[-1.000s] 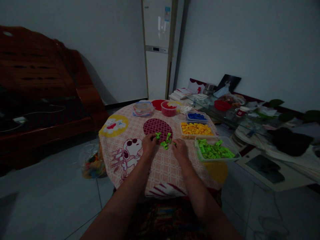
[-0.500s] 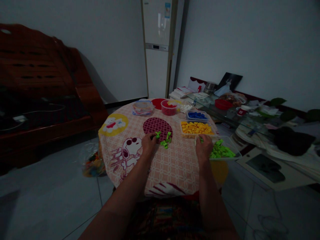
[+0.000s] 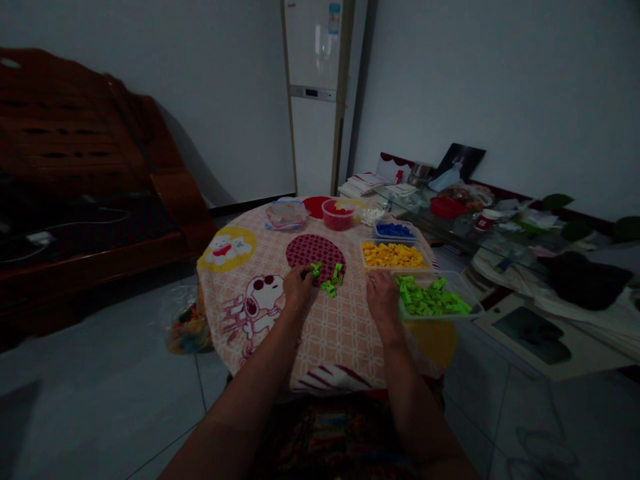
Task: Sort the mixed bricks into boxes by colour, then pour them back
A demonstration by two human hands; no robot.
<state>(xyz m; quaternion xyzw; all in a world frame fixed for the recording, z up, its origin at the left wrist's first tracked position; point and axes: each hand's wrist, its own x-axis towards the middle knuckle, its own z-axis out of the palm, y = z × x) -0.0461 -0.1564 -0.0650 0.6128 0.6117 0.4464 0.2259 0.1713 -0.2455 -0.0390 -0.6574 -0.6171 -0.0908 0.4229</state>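
"what can you read from there?"
"not one word. the sticker (image 3: 334, 19) on the tall white cabinet (image 3: 315, 147) at twelve o'clock is too small, and the mark on the red cup (image 3: 483, 223) at two is a blur."
"and your grip?"
"my left hand (image 3: 299, 285), at nine, is pinched on a green block (image 3: 317, 269), with my fingers hiding part of it. my right hand (image 3: 384, 293), at three, has its fingers curled; i cannot tell whether anything is in them."
"other green blocks?"
"some loose blocks (image 3: 329, 289) lie on the tablecloth (image 3: 340, 347) between my hands. the green tub (image 3: 464, 288) sits beyond my right hand at three, its left edge partly covered. the yellow tub (image 3: 415, 269) is at two."
"anything cut off?"
"the cabinet's top. and what the clear bag (image 3: 187, 323) between eight and nine holds is hard to make out."
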